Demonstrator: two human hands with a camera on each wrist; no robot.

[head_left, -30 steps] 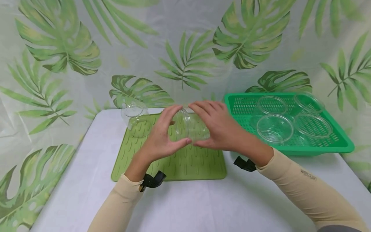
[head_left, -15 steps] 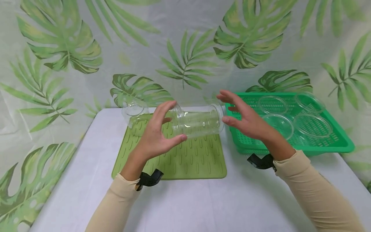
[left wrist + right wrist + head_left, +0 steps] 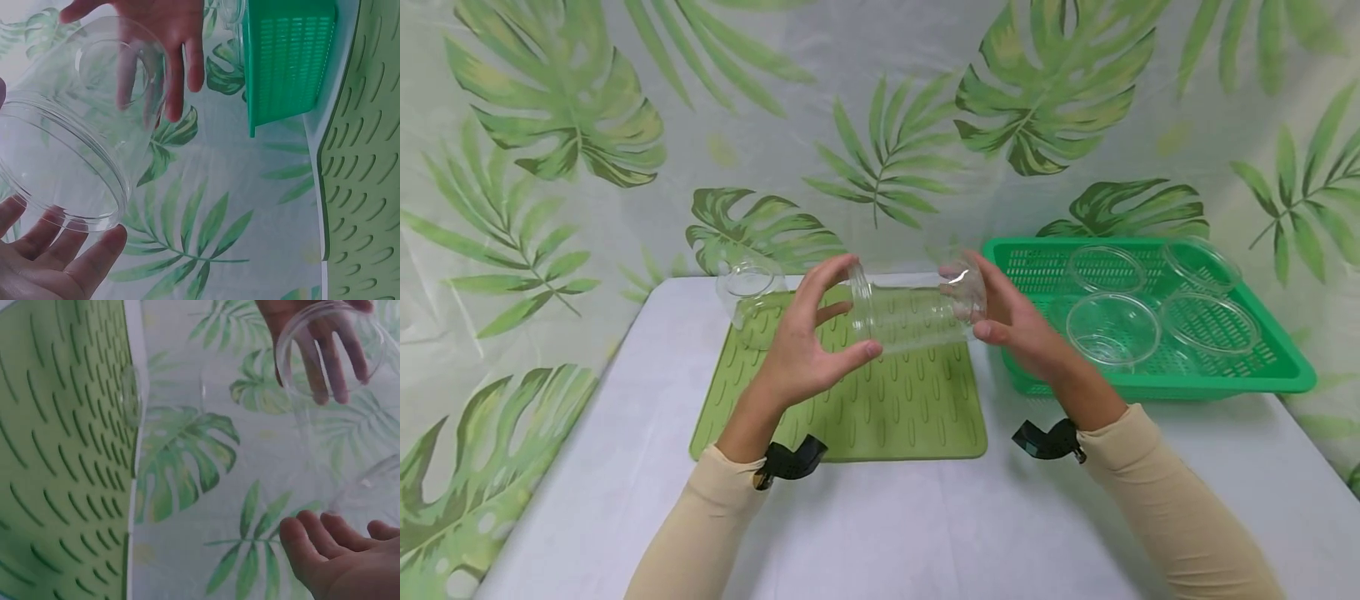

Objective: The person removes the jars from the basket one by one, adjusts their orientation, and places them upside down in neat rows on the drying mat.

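Observation:
A clear plastic jar (image 3: 917, 312) lies sideways in the air over the green ribbed mat (image 3: 887, 417), its ringed mouth to the left and rounded base to the right. My left hand (image 3: 812, 342) grips the mouth end, thumb in front and fingers behind. In the left wrist view the fingertips (image 3: 94, 253) lie along the threaded rim. My right hand (image 3: 1022, 312) is at the base, with thumb in front and fingers behind it. From the right wrist, its fairly straight fingers (image 3: 312, 531) show right at the base's edge.
Another clear jar (image 3: 751, 304) stands on the mat's back left corner. At the right, a green slotted basket (image 3: 1210, 385) holds several clear jars. A leaf-patterned sheet (image 3: 880, 167) hangs behind the white table (image 3: 895, 533).
My right hand has left the ringed mouth end, moved right clear of the jar, then come back left around its base. My left hand keeps its grip at the mouth, having shifted slightly left.

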